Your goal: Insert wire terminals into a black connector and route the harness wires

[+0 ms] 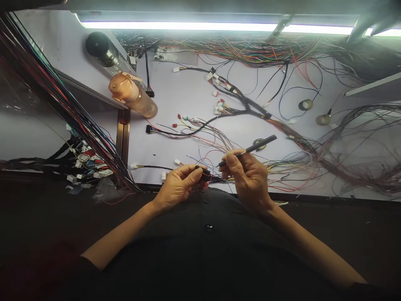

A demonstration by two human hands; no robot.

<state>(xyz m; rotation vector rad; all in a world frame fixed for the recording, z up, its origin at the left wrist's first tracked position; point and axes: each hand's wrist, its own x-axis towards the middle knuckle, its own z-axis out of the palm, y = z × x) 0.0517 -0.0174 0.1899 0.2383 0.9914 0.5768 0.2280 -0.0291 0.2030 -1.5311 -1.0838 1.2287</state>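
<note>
Connector work at the tabletop's near edge

Left hand (178, 186) pinches a black connector (205, 172); right hand (247, 177) grips a black tool (250, 148) aimed at it, wires still loose.

The person wears a black top with small round buttons down the front. The sleeves are short, so both forearms are bare.

I see a white bench (188, 96) under me, most of it strewn with a wire harness (250, 108) that branches into loose coloured wires and small white connectors. A copper-coloured bottle (133, 94) lies on its side near the bench's left edge. Two tape rolls (305, 104) sit to the right, among black wire loops.
</note>
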